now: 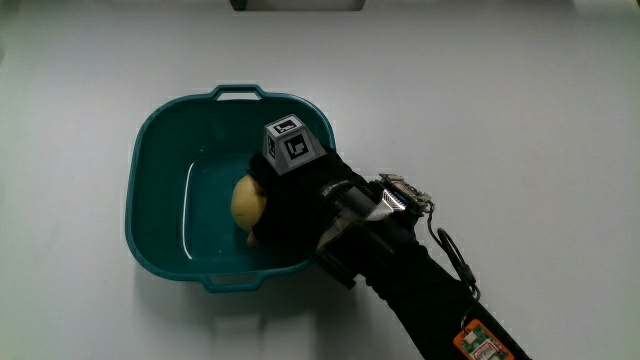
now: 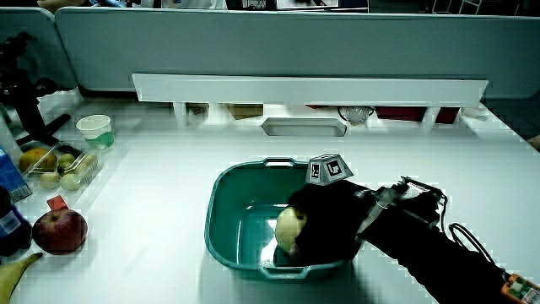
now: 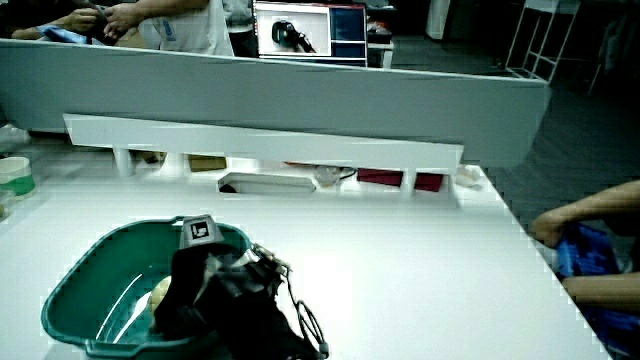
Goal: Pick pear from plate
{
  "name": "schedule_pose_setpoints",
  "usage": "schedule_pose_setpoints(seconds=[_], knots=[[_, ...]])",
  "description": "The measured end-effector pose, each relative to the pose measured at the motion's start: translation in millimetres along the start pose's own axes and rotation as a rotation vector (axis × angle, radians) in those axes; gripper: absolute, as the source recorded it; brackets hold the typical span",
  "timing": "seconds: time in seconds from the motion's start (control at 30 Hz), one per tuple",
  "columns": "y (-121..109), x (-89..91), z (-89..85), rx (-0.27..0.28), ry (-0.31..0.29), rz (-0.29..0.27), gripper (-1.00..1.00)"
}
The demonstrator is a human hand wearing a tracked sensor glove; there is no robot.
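Note:
A pale yellow pear [image 1: 246, 203] lies inside a teal basin [image 1: 150, 130] with two handles, which stands in for the plate. The black-gloved hand [image 1: 295, 205] reaches down into the basin, its fingers curled around the side of the pear nearer to the person. The patterned cube [image 1: 290, 143] sits on the back of the hand. Both side views show the same: the pear [image 2: 288, 228] [image 3: 160, 292] low in the basin [image 2: 221, 190] [image 3: 100, 250], partly covered by the hand [image 2: 329, 221] [image 3: 200, 282]. The forearm crosses the basin's rim.
In a side view, a red apple [image 2: 59, 230], a banana tip [image 2: 17, 268], a clear box of fruit [image 2: 63, 165] and a paper cup [image 2: 94, 129] stand at the table's edge. A small white tray [image 2: 304, 127] lies under a low white shelf [image 2: 308, 87].

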Motion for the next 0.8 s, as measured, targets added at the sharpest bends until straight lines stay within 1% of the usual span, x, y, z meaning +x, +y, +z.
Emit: schedule_pose_setpoints(seconds=[0.03, 0.07, 0.1, 0.13, 0.17, 0.2, 0.23, 0.27, 0.3, 0.33, 0.37, 0.43, 0.47, 0.5, 0.53, 0.57, 0.6, 0.67, 0.73, 0.77, 0.8], knots=[[-0.7, -0.3, 0.5, 0.022, -0.002, 0.0, 0.83], [0.5, -0.9, -0.6, -0.004, 0.005, 0.021, 0.87], [-0.6, -1.5, 0.1, 0.028, -0.006, 0.01, 0.91], [-0.3, -1.6, -0.4, 0.032, -0.01, -0.004, 0.96], [-2.7, -2.9, 0.9, 0.039, -0.005, 0.021, 1.0], [-1.6, -2.9, -0.2, 0.037, -0.015, 0.009, 1.0], [-2.0, -3.5, -0.1, 0.052, -0.02, 0.021, 1.0], [-4.1, -4.0, 1.4, 0.066, -0.029, 0.004, 1.0], [-5.5, -5.0, 2.2, 0.072, -0.023, 0.028, 1.0], [-5.5, -5.4, 1.9, 0.077, -0.028, 0.021, 1.0], [-5.4, -5.5, 1.6, 0.065, -0.026, 0.024, 1.0], [-11.4, -4.9, 6.5, 0.111, -0.017, 0.034, 1.0], [-10.4, -3.9, 6.4, 0.091, -0.011, 0.035, 1.0], [-14.6, -4.0, 10.1, 0.12, -0.014, 0.036, 1.0], [-16.9, -3.8, 12.5, 0.115, -0.013, 0.035, 1.0], [-20.4, -3.1, 16.5, 0.144, -0.023, 0.027, 1.0], [-22.2, -2.0, 19.0, 0.135, -0.016, 0.031, 1.0], [-31.3, -0.6, 26.4, 0.173, -0.017, 0.024, 1.0], [-35.7, 2.8, 31.0, 0.177, -0.011, 0.032, 1.0], [-39.2, 4.2, 34.0, 0.171, -0.002, 0.046, 1.0], [-44.9, 5.7, 38.3, 0.208, -0.01, 0.034, 1.0]])
